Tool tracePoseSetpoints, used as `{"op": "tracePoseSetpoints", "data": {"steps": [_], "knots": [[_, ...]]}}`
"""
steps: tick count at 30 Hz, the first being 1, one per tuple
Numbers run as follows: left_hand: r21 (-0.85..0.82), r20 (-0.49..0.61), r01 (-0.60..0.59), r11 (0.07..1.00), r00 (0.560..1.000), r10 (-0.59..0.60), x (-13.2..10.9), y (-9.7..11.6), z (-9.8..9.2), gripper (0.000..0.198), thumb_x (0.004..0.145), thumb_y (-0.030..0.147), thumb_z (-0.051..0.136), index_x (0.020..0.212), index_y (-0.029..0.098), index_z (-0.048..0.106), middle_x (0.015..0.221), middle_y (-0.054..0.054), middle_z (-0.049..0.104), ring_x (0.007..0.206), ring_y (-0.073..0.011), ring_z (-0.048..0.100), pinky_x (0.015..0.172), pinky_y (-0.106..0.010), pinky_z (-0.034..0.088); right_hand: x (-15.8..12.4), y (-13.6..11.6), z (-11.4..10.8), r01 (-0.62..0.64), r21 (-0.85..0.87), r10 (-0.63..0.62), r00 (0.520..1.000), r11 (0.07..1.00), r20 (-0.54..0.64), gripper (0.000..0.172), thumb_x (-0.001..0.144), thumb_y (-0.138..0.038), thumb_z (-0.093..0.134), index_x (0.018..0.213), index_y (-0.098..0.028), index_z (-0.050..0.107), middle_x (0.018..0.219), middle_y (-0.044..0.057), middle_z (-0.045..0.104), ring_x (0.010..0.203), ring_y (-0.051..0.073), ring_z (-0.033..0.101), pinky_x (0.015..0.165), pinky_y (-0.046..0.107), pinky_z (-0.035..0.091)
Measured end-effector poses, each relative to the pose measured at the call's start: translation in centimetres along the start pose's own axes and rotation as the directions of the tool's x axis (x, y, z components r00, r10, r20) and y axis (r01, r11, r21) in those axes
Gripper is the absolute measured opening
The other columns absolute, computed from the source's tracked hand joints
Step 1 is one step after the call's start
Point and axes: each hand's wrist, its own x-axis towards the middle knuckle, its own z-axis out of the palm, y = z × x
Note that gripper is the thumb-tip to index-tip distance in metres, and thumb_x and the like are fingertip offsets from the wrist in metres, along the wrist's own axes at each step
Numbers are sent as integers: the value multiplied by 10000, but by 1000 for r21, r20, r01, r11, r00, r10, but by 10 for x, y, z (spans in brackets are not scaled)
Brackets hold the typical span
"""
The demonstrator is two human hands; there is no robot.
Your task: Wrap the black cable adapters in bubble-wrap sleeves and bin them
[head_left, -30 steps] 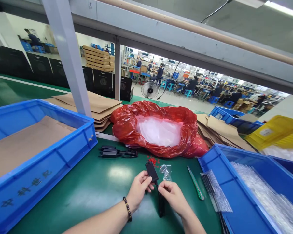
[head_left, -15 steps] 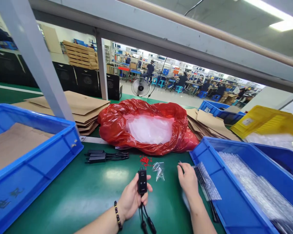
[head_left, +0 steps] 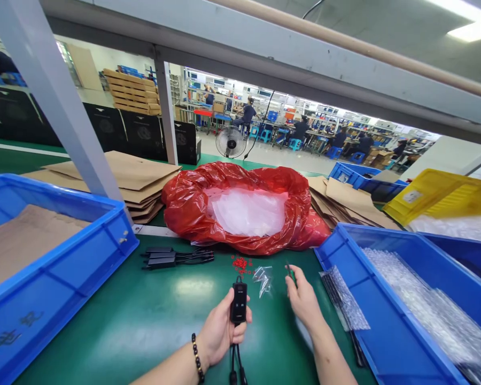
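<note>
My left hand (head_left: pixel 223 329), a beaded bracelet at its wrist, is closed around a small black controller box (head_left: pixel 239 302) with a loop at its top. Two black cables hang below the box. To the right, my right hand (head_left: pixel 303 297) grips a slim tool (head_left: pixel 291 272) with a green part and a thin dark tip; its exact kind is unclear. Between and beyond the hands lie a pile of small red rings (head_left: pixel 240 263) and several small clear plastic pieces (head_left: pixel 263 280). More black boxes with cables (head_left: pixel 164 259) lie in a group at the left.
A red plastic bag (head_left: pixel 184 214) holding white bags stands at the back. Blue bins flank me, the left bin (head_left: pixel 84 267) with brown paper, the right bin (head_left: pixel 385 321) with bubble wrap. A bubble-wrapped item (head_left: pixel 347 305) leans at the right bin. A metal post (head_left: pixel 70 112) rises left.
My right hand has moved slightly left, and the green tool now shows in its fingers. The controller box in my left hand has shifted slightly right and down.
</note>
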Motion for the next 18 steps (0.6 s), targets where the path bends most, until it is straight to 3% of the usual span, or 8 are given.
{"op": "tracePoseSetpoints", "data": {"steps": [4,7,18], "knots": [[20,-13,-15,1000,1000,15,2,-2,0,466,796,592,390,934,158,488,642,-9,551,372,-40,289,410,-205,134,-21,-38,11,252,91,-260,962,963,85,270,915,-322,259,920,-203,501,689,4,570,590,132,549,567,228,421],[35,-10,-14,999,1000,14,2,-2,0,464,794,589,396,932,157,490,648,-9,552,378,-40,294,411,-205,139,-31,-53,17,366,71,-371,926,928,76,279,926,-278,255,828,-199,504,740,21,575,649,128,553,605,221,418],[134,-14,-37,990,999,39,0,-6,2,480,749,602,464,751,126,530,660,-19,539,398,-36,310,413,-211,191,-32,-50,40,438,-187,-447,894,879,-7,350,934,-285,251,676,-200,472,616,-7,523,515,103,494,505,215,339]]}}
